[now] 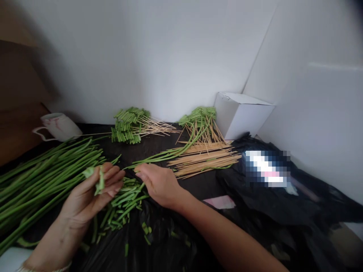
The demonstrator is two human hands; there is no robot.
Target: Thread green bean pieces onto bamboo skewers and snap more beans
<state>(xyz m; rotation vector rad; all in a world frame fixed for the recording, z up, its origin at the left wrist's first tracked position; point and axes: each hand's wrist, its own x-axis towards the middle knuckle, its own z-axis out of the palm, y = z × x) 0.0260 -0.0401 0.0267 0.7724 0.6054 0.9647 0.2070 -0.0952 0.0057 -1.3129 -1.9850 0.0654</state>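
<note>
My left hand [92, 192] is half curled, palm up, around a few pale green cut garlic scape pieces [100, 182], blurred. Just right of it, my right hand [160, 185] is closed with thumb and fingers pressed together; what is in them, if anything, is hidden. Long garlic scapes [170, 154] pass right behind its fingertips. Below and between both hands lies a loose heap of short cut scape pieces [124, 206]. A thick bundle of uncut garlic scapes [53, 172] spreads out left of my left hand.
Bamboo skewers [207, 158] lie in a pile right of centre. Behind stand two stacks of skewered scape pieces, a left stack [127, 124] and a right stack [200, 115]. A white mug [61, 126], a white box [245, 117] and walls bound the black plastic sheet [159, 241].
</note>
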